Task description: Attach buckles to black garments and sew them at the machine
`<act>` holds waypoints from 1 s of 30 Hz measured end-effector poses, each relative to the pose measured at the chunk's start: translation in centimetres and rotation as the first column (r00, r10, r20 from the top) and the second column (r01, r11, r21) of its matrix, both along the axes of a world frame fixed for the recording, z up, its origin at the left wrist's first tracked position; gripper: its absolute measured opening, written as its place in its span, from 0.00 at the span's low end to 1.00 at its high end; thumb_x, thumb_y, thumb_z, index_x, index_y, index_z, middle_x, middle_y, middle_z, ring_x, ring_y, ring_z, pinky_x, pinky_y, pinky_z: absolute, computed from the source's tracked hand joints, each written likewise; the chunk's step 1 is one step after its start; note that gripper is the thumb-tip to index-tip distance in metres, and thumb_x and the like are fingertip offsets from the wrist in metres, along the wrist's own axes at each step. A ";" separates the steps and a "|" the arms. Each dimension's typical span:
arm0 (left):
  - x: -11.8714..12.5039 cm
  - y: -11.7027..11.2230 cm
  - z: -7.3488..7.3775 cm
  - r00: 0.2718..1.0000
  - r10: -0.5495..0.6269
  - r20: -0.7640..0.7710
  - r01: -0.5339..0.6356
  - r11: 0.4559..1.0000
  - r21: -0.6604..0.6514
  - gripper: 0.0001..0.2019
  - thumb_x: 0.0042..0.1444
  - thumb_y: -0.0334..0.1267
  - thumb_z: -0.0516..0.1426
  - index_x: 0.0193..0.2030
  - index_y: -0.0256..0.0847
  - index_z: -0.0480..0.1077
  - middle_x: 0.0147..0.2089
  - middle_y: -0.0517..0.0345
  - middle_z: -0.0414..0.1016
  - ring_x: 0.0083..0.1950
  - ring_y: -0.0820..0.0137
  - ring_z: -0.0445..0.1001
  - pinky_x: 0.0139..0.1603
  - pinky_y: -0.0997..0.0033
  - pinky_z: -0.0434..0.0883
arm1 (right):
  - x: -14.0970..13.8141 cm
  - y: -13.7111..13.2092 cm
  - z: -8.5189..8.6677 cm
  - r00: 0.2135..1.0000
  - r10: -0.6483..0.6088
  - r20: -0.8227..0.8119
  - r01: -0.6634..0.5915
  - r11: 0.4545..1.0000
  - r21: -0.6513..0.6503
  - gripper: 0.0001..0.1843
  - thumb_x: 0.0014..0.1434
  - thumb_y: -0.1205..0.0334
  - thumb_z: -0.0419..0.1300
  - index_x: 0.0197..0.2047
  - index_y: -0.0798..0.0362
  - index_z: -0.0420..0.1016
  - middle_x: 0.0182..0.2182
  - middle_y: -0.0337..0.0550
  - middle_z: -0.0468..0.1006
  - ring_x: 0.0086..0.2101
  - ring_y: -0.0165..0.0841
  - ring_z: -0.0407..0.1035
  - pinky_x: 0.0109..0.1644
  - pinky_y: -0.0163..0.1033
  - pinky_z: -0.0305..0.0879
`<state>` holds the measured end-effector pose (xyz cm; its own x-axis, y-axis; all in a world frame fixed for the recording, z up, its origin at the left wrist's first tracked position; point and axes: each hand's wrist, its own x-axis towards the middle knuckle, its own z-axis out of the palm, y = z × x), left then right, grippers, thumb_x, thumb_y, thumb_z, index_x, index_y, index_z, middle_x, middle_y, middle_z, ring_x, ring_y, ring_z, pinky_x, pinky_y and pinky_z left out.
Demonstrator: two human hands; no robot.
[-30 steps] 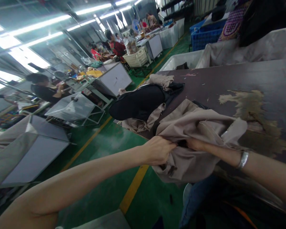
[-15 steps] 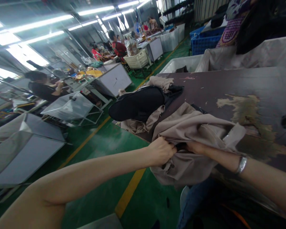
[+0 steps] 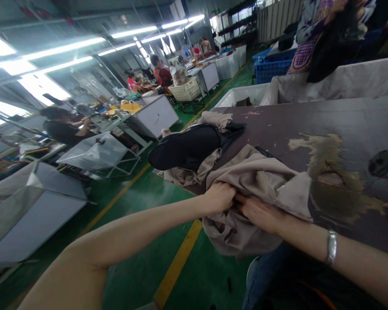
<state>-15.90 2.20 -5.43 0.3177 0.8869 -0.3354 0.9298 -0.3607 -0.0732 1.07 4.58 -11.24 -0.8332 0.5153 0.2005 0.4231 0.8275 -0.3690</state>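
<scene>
Light sources: white overhead tubes (image 3: 134,32), glaring; windows (image 3: 45,88) at left, blown out. Overall level: dim, cool. Reflections: pale sheen across my table (image 3: 358,115); bright glint on my bracelet (image 3: 332,247). Shadow: dark folds in the cloth (image 3: 245,239) beneath my left hand (image 3: 219,198) and right hand (image 3: 258,213); near-black around my jeans (image 3: 267,269). Focus: distant workbenches (image 3: 210,79) lack fine detail. Geometry: tilted, wide-angle; my left arm (image 3: 142,228) stretches toward the frame's edge.
</scene>
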 end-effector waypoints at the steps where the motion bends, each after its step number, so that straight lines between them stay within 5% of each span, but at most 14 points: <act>1: 0.3 -0.1 -0.1 1.000 0.007 0.001 -0.007 1.000 0.007 0.11 0.55 0.33 0.55 0.41 0.30 0.74 0.39 0.39 0.79 0.40 0.54 0.79 0.39 0.60 0.74 | 0.3 -0.3 0.1 0.998 0.043 0.044 -0.043 0.999 0.008 0.06 0.62 0.72 0.60 0.43 0.57 0.76 0.41 0.46 0.78 0.35 0.32 0.74 0.42 0.39 0.72; 4: 1.0 -0.1 -0.4 1.000 0.017 0.007 -0.017 1.000 0.020 0.09 0.56 0.33 0.55 0.40 0.31 0.74 0.37 0.40 0.79 0.40 0.53 0.79 0.38 0.58 0.75 | 0.9 -0.8 0.3 0.983 0.118 0.142 -0.123 0.992 0.025 0.17 0.58 0.80 0.56 0.48 0.58 0.77 0.47 0.54 0.77 0.42 0.40 0.74 0.50 0.44 0.70; 8: 1.7 0.9 -1.3 1.000 0.018 0.019 -0.019 0.999 0.038 0.09 0.54 0.30 0.56 0.40 0.30 0.73 0.38 0.40 0.79 0.40 0.53 0.78 0.38 0.57 0.75 | 0.9 -0.8 0.4 0.972 0.140 0.188 -0.148 0.989 0.025 0.21 0.61 0.77 0.51 0.55 0.58 0.74 0.54 0.56 0.73 0.54 0.45 0.67 0.60 0.48 0.62; 12: 2.1 1.8 -2.6 0.999 -0.011 0.032 0.010 0.998 0.058 0.11 0.50 0.30 0.60 0.42 0.30 0.73 0.43 0.40 0.78 0.45 0.53 0.77 0.45 0.57 0.74 | 0.6 -0.3 0.4 0.966 0.150 0.211 -0.154 0.988 0.001 0.20 0.62 0.77 0.48 0.52 0.60 0.75 0.52 0.57 0.75 0.53 0.43 0.68 0.59 0.46 0.61; 15: 1.9 2.2 -3.0 1.000 -0.013 0.023 0.011 0.997 0.081 0.09 0.56 0.32 0.58 0.44 0.32 0.72 0.44 0.46 0.77 0.47 0.60 0.76 0.48 0.58 0.73 | 0.7 0.0 0.8 0.966 0.165 0.199 -0.167 0.986 -0.005 0.21 0.59 0.77 0.49 0.52 0.62 0.75 0.52 0.58 0.74 0.52 0.41 0.68 0.59 0.44 0.61; 19: 1.2 3.0 -2.2 0.999 0.035 -0.008 -0.034 0.989 0.143 0.11 0.62 0.41 0.57 0.41 0.33 0.72 0.42 0.52 0.76 0.44 0.66 0.75 0.48 0.58 0.73 | 1.6 0.4 1.8 0.967 0.204 0.152 -0.209 0.978 0.013 0.17 0.50 0.73 0.57 0.44 0.61 0.78 0.46 0.54 0.76 0.49 0.42 0.68 0.58 0.43 0.60; 22: 1.6 3.5 -1.1 1.000 0.024 0.019 -0.027 0.979 0.204 0.09 0.59 0.36 0.57 0.41 0.33 0.73 0.38 0.48 0.77 0.42 0.61 0.77 0.42 0.60 0.73 | 3.1 0.8 2.7 0.975 0.195 0.109 -0.200 0.979 0.044 0.10 0.49 0.68 0.60 0.36 0.56 0.79 0.40 0.49 0.77 0.46 0.41 0.68 0.57 0.44 0.58; 27: 4.2 3.5 0.4 0.981 -0.133 0.142 0.088 0.954 0.286 0.12 0.55 0.32 0.53 0.45 0.39 0.73 0.37 0.49 0.79 0.36 0.60 0.78 0.35 0.64 0.72 | 5.6 0.5 3.1 0.988 -0.153 -0.005 0.153 0.981 0.116 0.08 0.58 0.67 0.56 0.37 0.53 0.76 0.39 0.46 0.75 0.41 0.38 0.68 0.48 0.41 0.61; 30: 5.7 3.2 1.5 0.964 -0.151 0.218 0.060 0.925 0.376 0.09 0.58 0.35 0.52 0.41 0.40 0.72 0.35 0.51 0.79 0.35 0.61 0.77 0.34 0.65 0.71 | 6.4 -0.3 3.4 0.887 -0.444 -0.124 0.460 0.872 0.167 0.11 0.65 0.60 0.52 0.44 0.53 0.74 0.44 0.51 0.72 0.43 0.42 0.65 0.47 0.46 0.58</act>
